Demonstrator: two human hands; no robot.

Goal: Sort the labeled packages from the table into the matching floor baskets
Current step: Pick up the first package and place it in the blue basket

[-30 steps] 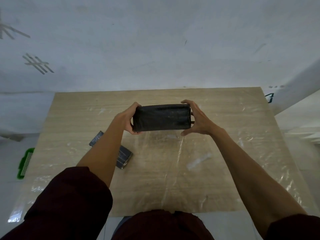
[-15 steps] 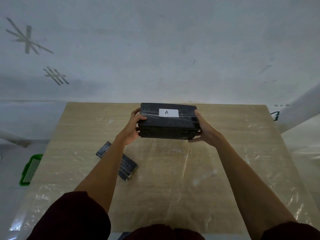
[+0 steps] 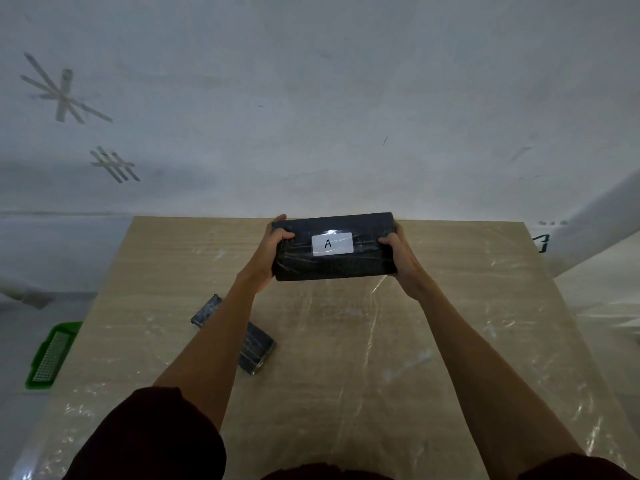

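Note:
A black wrapped package (image 3: 363, 266) with a white label reading "A" is held up above the far half of the table (image 3: 450, 341). My left hand (image 3: 272, 252) grips its left end and my right hand (image 3: 401, 258) grips its right end, thumbs on the labeled face, which is tilted toward me. A second dark wrapped package (image 3: 254, 348) lies flat on the table at the left, partly hidden under my left forearm; no label shows on it.
The wooden table is covered with clear plastic film. A green floor basket (image 3: 48, 355) peeks out past the table's left edge. A pale wall with tape marks stands behind the table. White sheeting lies on the right.
The package has been turned in both hands so its "A" label now faces me, and it sits a little higher and farther away. The view has tilted up slightly.

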